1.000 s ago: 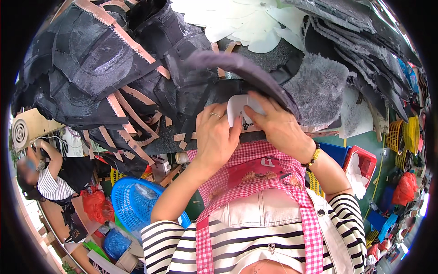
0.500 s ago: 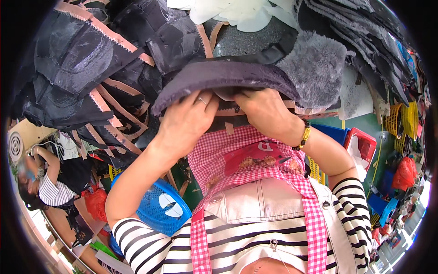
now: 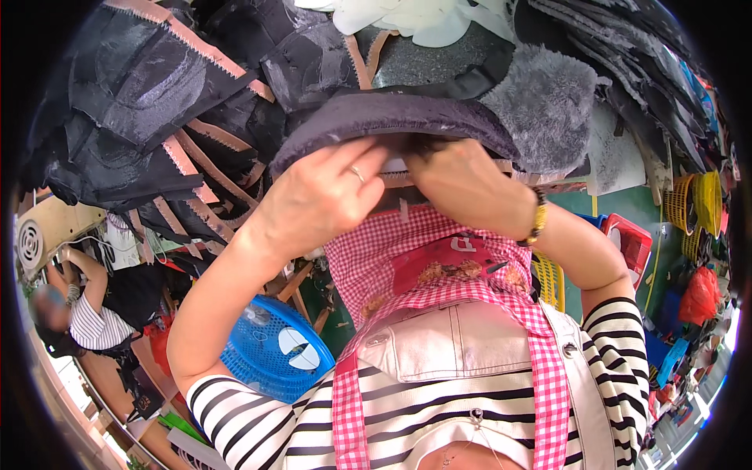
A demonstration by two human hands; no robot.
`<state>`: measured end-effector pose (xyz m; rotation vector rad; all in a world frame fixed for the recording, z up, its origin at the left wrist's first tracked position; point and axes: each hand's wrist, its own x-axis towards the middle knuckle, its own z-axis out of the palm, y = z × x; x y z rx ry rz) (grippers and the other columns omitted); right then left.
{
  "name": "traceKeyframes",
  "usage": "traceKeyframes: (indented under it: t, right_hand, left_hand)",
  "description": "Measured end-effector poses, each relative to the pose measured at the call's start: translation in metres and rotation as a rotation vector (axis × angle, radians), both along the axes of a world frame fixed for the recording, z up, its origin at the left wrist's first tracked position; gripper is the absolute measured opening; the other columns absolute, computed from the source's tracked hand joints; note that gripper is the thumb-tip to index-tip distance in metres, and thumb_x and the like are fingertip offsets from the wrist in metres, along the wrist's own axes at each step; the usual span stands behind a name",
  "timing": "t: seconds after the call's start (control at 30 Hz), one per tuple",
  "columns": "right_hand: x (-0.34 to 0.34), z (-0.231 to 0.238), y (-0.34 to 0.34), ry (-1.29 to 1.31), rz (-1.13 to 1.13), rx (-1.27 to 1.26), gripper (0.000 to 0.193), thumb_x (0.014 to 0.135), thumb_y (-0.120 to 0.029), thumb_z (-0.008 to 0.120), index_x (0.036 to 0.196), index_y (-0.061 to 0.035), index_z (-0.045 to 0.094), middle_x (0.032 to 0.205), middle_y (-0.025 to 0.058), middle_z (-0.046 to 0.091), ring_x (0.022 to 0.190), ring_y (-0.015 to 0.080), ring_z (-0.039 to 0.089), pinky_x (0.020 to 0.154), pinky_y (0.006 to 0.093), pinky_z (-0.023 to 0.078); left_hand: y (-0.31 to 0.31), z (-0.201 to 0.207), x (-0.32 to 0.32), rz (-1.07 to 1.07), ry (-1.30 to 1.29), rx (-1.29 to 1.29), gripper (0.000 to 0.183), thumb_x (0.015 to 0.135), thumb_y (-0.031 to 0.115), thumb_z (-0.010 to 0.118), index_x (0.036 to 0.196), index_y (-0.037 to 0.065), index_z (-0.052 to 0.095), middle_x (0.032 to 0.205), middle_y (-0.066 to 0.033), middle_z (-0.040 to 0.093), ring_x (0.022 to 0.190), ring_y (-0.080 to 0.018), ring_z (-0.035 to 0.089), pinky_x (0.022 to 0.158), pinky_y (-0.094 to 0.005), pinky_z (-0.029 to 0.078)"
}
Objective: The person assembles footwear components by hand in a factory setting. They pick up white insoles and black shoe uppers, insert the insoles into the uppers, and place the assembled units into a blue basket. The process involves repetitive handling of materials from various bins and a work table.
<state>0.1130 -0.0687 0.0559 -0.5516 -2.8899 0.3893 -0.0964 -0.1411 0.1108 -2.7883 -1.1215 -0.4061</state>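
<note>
A dark plush piece (image 3: pixel 399 116) is positioned at the near side of the worktop (image 3: pixel 419 66), its curved edge raised towards the wearer and a black strap (image 3: pixel 470 82) lying just behind it. The left hand (image 3: pixel 325 184) is placed at the left part of that edge with its fingers bent and partly covered by it; the right hand (image 3: pixel 466 184) is turned inward under the right part. The fingertips of both are hidden, so it cannot be told whether either is clamped on the piece or stands apart inside it. A white patch (image 3: pixel 395 164) is exposed between the 2 hands. The step in hand is judged to be fitting or smoothing on the underside; the next move is judged to call for the edge to be kept lifted while the inner layer is pressed even. Black pieces (image 3: pixel 149 94) with tan toothed strips are heaped to the left, and a grey plush piece (image 3: pixel 540 110) is laid to the right. As to markings, 1 pale printed character is noted on the apron (image 3: pixel 360 251); no brand or label can be made out on the plush piece.
</note>
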Motion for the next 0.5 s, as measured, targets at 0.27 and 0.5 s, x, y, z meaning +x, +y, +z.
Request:
traceKeyframes:
  t: [0.27,0.5]
  right_hand:
    - [0.018,0.038,0.036,0.174,-0.032,-0.412,0.017,0.088,-0.015,0.059,0.097,-0.0004,0.062,0.096,0.0174,0.066,0.085,0.0369,0.064,0.072,0.0430,0.051]
    - [0.013,0.019,0.032,0.231,0.080,0.082,0.019,0.078,-0.018,0.067,0.080,0.0004,0.062,0.085,0.0161,0.065,0.083,0.0335,0.064,0.077,0.0400,0.050]
  left_hand:
    - [0.026,0.014,0.031,0.328,0.104,0.095,0.016,0.074,0.013,0.068,0.087,0.007,0.060,0.083,-0.0081,0.064,0.086,-0.0267,0.063,0.098,-0.0436,0.041]
    - [0.038,-0.024,0.008,0.335,-0.292,-0.346,0.037,0.064,0.026,0.078,0.092,0.007,0.063,0.094,-0.0095,0.064,0.090,-0.0273,0.062,0.090,-0.0434,0.043]
